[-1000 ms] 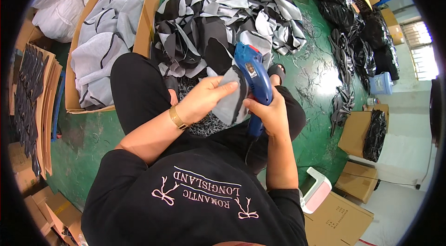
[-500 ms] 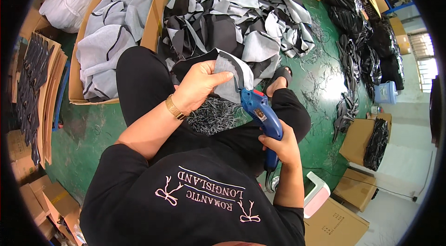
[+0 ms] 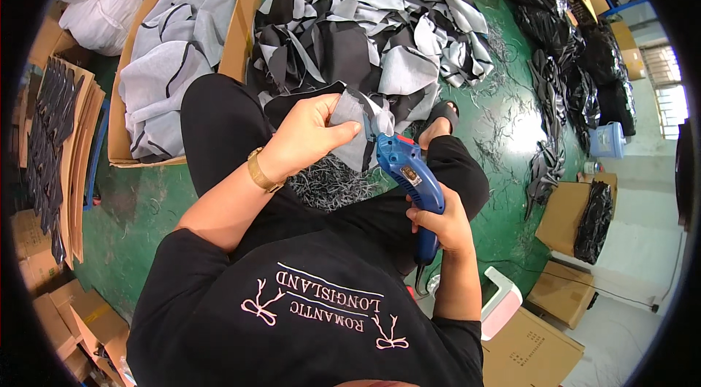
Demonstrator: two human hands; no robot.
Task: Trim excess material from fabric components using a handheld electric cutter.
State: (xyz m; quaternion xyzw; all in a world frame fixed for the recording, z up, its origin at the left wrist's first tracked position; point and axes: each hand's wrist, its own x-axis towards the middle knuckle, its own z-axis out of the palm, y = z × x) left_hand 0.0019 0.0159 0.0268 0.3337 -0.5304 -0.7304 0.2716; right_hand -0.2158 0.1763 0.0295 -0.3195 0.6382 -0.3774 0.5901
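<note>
My left hand [image 3: 310,133], with a gold watch at the wrist, pinches a grey fabric piece [image 3: 350,140] with a dark edge, thumb on top. My right hand [image 3: 444,219] is wrapped round the handle of blue electric scissors [image 3: 410,175] with a red button on top. Their cutting head meets the fabric just right of my left thumb; the blades themselves are mostly hidden by cloth. A cord leaves the bottom of the handle. Beyond my hands lies a large heap of grey and black fabric pieces [image 3: 343,44]. Thin fabric trimmings [image 3: 332,184] lie piled between my legs.
At the left, a tall cardboard box [image 3: 241,36] holds grey fabric with black edging. Stacked cardboard sheets [image 3: 80,161] stand further left. Black plastic bags [image 3: 602,58], a blue bucket [image 3: 607,140] and more boxes [image 3: 562,292] line the right side. Loose trimmings litter the green floor [image 3: 504,146].
The scissors' head has shifted slightly left along the fabric, closer to my left thumb. The fabric hangs at a steeper angle, its edge strip bunched at the cutting head.
</note>
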